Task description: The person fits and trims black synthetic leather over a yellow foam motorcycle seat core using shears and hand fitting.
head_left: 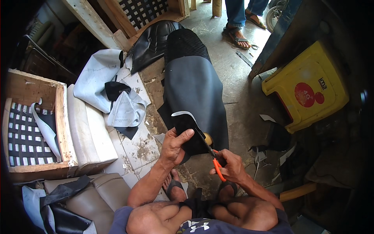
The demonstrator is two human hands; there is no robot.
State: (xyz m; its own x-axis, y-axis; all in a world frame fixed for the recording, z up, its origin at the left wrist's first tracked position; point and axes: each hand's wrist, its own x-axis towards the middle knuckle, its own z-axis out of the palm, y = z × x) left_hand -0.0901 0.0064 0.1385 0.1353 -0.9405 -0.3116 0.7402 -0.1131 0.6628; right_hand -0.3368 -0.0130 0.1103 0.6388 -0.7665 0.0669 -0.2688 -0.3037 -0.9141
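My left hand (173,146) is closed on a piece of black vinyl (183,123), thumb on top; one curled edge shows a pale backing. Scissors with orange handles (218,169) are gripped in my right hand (230,165), their blades lying along the right edge of the piece. Whether the blades are apart is hard to make out. Under and beyond my hands, a long seat-shaped form (193,85), like a motorcycle seat, lies on the floor, with smooth dark vinyl over it and a textured black far end. A tan round object (209,139) is partly hidden behind the scissors.
Wooden frames with woven straps (33,134) stand at left, beside a pale cushion (91,128). Vinyl offcuts (126,109) lie on the tiles. A yellow plastic stool (307,87) is tipped over at right. Another person's sandalled feet (237,37) are at the far side.
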